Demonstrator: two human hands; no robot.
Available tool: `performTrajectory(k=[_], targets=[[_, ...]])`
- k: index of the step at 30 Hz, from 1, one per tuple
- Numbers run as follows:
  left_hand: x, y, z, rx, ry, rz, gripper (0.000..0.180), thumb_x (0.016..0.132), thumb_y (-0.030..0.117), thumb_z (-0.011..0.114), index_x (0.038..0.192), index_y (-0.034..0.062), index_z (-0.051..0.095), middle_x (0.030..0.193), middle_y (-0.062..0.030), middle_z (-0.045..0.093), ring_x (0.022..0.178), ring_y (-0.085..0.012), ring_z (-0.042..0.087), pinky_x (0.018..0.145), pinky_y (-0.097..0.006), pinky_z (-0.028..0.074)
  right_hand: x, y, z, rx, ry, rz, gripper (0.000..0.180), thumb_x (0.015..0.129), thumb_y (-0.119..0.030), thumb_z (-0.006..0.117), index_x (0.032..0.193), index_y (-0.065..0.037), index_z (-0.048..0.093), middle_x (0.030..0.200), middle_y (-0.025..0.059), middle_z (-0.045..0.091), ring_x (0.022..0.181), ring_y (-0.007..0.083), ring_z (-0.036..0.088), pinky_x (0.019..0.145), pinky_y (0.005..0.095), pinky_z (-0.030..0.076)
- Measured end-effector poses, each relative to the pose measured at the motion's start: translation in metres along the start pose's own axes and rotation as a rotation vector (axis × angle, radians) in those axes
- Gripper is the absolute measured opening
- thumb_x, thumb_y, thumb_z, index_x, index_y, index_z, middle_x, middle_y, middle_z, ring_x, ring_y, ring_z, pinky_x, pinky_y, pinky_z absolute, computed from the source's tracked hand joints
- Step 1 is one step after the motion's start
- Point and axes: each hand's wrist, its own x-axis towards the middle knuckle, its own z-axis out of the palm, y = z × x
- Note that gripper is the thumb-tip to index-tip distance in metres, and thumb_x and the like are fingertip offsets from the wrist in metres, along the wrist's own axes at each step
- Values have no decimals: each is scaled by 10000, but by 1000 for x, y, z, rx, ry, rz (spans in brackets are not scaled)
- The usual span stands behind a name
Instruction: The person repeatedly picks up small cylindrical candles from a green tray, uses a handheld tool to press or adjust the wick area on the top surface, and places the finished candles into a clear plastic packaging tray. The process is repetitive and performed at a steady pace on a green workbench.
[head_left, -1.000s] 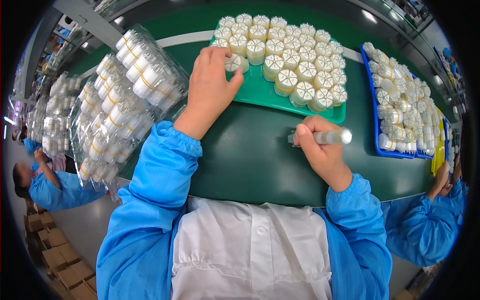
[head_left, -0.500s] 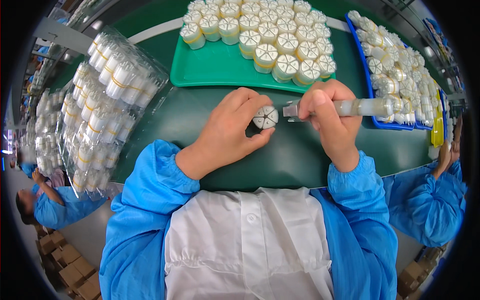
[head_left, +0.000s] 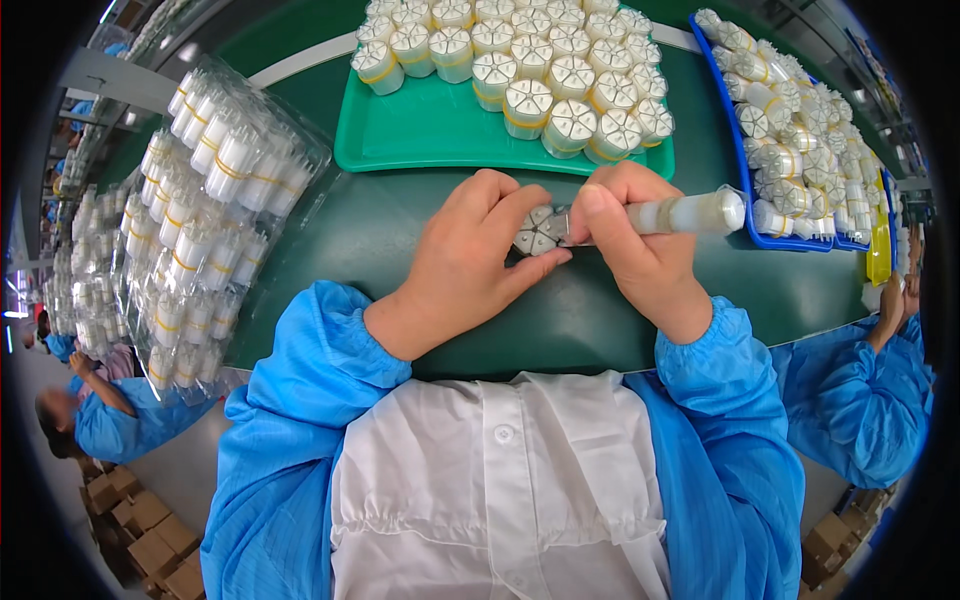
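My left hand (head_left: 478, 258) grips a small round white bundle of wedge-shaped pieces (head_left: 538, 229) just above the dark green table (head_left: 400, 230). My right hand (head_left: 640, 250) holds a pale pen-like tool (head_left: 690, 213), its tip against the bundle's right side. Both hands meet in front of a green tray (head_left: 430, 130) with several similar banded bundles (head_left: 560, 70).
Clear plastic packs of white bundles (head_left: 200, 220) are piled at the left. A blue tray (head_left: 800, 130) heaped with white pieces stands at the right. Another person's blue sleeve (head_left: 860, 390) and hand reach in at the right; a person in blue (head_left: 90, 420) is at lower left.
My left hand took a bundle off the green tray and brought it in front of me. My right hand moved the tool up against it.
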Motion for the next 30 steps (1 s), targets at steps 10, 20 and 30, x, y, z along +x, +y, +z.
performTrajectory(k=[10,20,30], targets=[[-3,6,1,-155,35,-23,605,713,34,774,1269,32,535,1115,-141,626,1011,-304,606,844,-373,507,2,-5,-2,72,27,3,241,967,-118,620,743,-44,569,662,-5,566,605,58,505,544,235,400],[-2,2,0,-46,10,35,572,712,61,797,1228,25,554,1095,-139,600,1023,-307,592,844,-384,490,2,-9,-2,222,20,15,246,973,-105,600,741,-39,553,707,21,595,642,59,527,569,238,425],[-2,8,0,-211,30,-14,596,734,54,747,1277,33,502,1083,-134,623,1022,-333,588,883,-422,487,0,1,-5,42,-49,19,248,966,-111,609,736,-44,547,709,8,577,636,53,498,562,239,402]])
